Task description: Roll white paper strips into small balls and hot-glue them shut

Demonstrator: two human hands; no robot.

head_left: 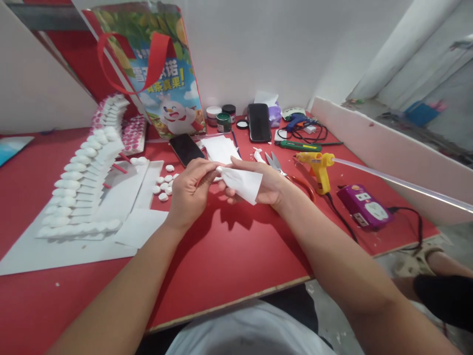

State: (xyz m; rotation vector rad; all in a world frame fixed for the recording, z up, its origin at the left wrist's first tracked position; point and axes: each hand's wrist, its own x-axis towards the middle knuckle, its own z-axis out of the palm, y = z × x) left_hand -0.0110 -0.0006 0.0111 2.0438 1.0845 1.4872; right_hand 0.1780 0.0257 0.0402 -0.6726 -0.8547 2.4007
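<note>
A small white paper sheet (244, 183), gathered at its left tip, hangs between my two hands above the red table. My left hand (192, 190) pinches that gathered tip between thumb and fingers. Behind the paper, my right hand (264, 185) supports it, with the thumb along the upper edge and the fingertips curled under. Several white oval pieces (163, 196) lie just left of my left hand. A stack of white paper (219, 149) sits beyond both hands.
A curved row of white paper-wrapped pieces (74, 176) stands left on white board. At right are scissors (275, 163), a yellow glue gun (318, 170) and a purple power box (364, 207). Phones, jars and a printed bag (173, 106) stand behind. A person's foot (417, 261) shows lower right.
</note>
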